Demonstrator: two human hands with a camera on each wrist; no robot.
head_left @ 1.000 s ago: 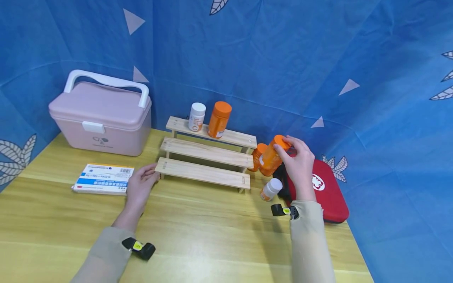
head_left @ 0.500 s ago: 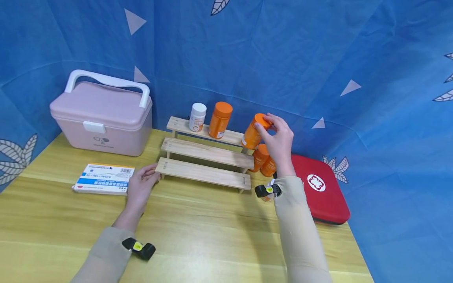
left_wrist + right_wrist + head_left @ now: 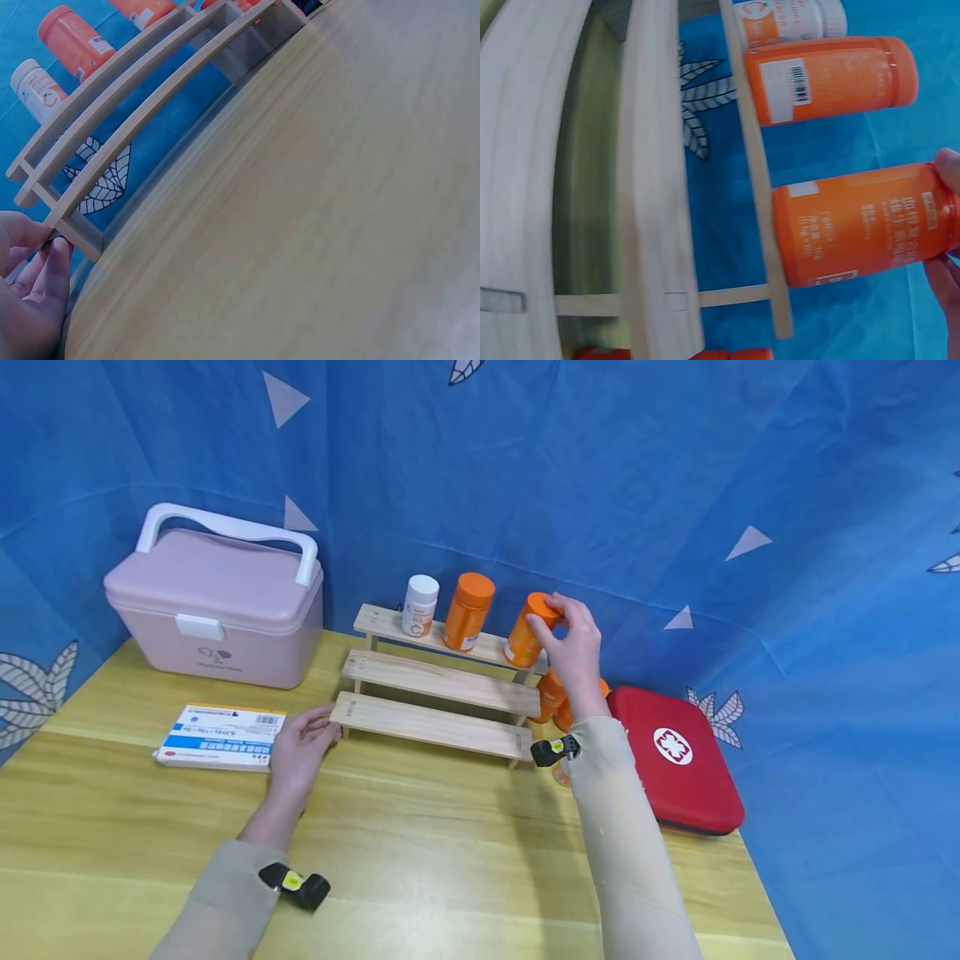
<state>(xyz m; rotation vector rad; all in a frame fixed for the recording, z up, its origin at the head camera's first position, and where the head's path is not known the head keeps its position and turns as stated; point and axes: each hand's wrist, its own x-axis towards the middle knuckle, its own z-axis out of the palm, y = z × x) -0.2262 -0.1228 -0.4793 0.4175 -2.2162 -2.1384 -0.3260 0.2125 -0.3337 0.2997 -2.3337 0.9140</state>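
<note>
My right hand (image 3: 576, 642) pinches an orange bottle (image 3: 522, 639) by its lid, and the bottle's base is right at the top shelf's right part. In the right wrist view this bottle (image 3: 862, 225) shows its printed label, with thumb and fingers at the lid. The three-tier wooden shelf (image 3: 435, 722) also bears a white bottle (image 3: 419, 606) and another orange bottle (image 3: 468, 612) on its top tier. My left hand (image 3: 300, 752) holds the left end of the lowest tier; the left wrist view shows its thumb and fingers (image 3: 49, 274) pinching that end.
Two more orange bottles (image 3: 551, 695) stand right of the shelf, partly behind the right hand. A white-capped bottle (image 3: 561, 772) is mostly hidden by the right wrist. A red case (image 3: 682, 768) lies at right; a pink box (image 3: 217, 610) and a medicine carton (image 3: 221, 737) are at left.
My right hand has carried the orange bottle left and up from beside the red case to the top tier's right part. The left hand has stayed at the shelf's end.
</note>
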